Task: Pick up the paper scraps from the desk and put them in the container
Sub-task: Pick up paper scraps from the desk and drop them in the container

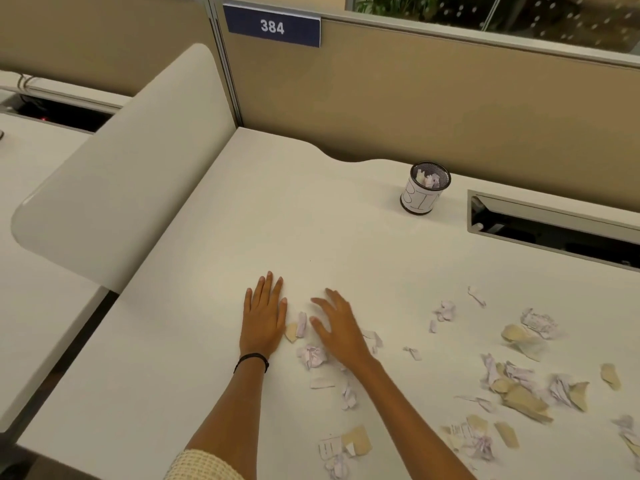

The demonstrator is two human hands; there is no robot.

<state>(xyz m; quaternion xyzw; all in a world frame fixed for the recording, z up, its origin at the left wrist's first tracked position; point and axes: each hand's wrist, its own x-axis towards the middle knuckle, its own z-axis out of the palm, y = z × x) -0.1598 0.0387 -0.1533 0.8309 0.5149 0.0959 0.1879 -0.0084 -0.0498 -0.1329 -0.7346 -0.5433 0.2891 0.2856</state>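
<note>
On the desk (242, 220), left hand (263, 317) lies flat, right hand (337, 323) spread, both empty; scraps (300, 325) look best bunched before the bin (419, 199)

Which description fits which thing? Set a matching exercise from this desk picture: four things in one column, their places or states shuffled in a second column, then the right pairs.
Things
1. left hand
2. container
3. paper scraps
4. blue sign

Places or states
A. fixed on the partition, reads 384
B. scattered over the near right part of the desk
C. flat on the desk, fingers straight, black band at the wrist
D. upright near the desk's far edge, a few scraps inside

Pairs: 1-C, 2-D, 3-B, 4-A
</note>
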